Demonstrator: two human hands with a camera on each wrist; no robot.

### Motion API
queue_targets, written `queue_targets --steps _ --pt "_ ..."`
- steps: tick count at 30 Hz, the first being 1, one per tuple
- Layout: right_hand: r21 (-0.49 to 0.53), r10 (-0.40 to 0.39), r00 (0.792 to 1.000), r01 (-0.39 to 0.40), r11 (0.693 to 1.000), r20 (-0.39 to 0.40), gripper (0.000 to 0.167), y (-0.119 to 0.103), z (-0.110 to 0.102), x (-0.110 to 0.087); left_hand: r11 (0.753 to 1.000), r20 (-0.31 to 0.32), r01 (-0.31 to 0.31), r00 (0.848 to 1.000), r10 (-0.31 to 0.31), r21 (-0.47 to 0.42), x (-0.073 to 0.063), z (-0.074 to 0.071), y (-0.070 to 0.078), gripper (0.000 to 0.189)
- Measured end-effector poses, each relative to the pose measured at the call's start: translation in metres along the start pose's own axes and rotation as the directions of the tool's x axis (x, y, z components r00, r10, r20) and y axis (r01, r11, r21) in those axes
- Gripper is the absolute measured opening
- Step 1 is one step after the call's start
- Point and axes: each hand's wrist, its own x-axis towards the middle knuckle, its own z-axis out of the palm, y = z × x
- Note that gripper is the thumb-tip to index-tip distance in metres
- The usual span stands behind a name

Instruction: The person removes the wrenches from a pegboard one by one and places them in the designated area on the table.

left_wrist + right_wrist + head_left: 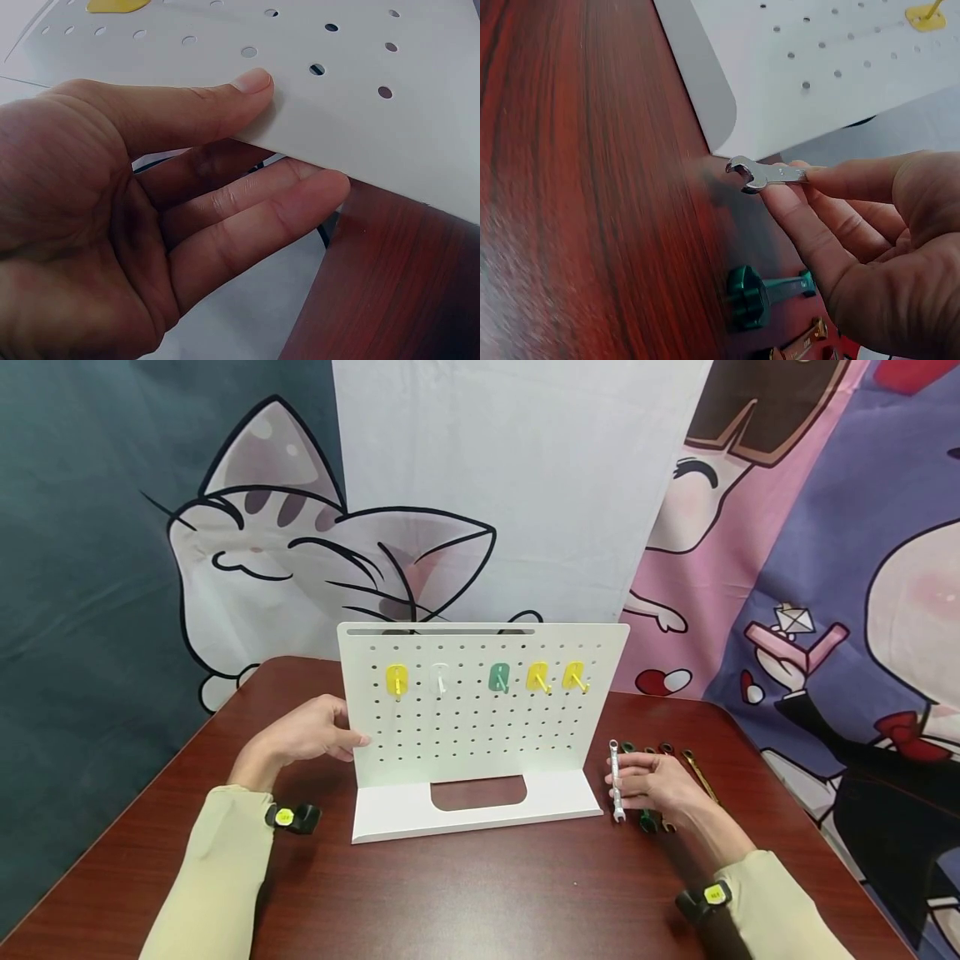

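Observation:
A white pegboard (480, 722) stands upright on its flat base in the middle of the table. My left hand (311, 731) grips its left edge; in the left wrist view the thumb (202, 112) lies on the front face, with fingers behind. My right hand (663, 785) is at the right of the board, pinching a silver combination wrench (616, 781) between thumb and fingers. The open end of that wrench (757, 176) points out of the grip in the right wrist view. Under this hand lie a green wrench (748, 298) and a bronze-coloured one (804, 343).
Along the board's upper part sit a yellow hook (397, 680), a clear hook (440, 678), a green hook (498, 677) and two more yellow ones. A gold wrench (699, 772) lies right of my right hand. Cartoon-printed cloth (525, 485) hangs behind the dark red table (465, 893).

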Motion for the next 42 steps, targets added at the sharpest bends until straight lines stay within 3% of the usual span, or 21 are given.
queue_targets --steps 9,19,30,42 --pt "-0.098 0.02 0.998 -0.025 0.995 -0.052 0.049 0.004 -0.003 0.008 1.0 0.002 -0.005 1.0 0.005 -0.003 0.001 0.0 0.001 0.034" --pt "-0.14 0.019 0.996 -0.032 0.99 -0.091 0.045 0.003 -0.002 0.012 1.0 0.004 -0.003 1.0 0.003 0.007 0.001 0.001 0.001 0.034" --pt "-0.177 0.029 0.981 -0.064 0.982 -0.19 0.045 0.003 0.002 0.017 1.0 0.003 0.006 1.0 -0.006 -0.002 0.0 0.003 -0.001 0.035" --pt "-0.271 0.032 0.97 -0.1 0.957 -0.242 0.043 -0.003 0.006 0.022 1.0 0.002 0.004 1.0 -0.004 -0.017 0.0 0.0 0.0 0.034"
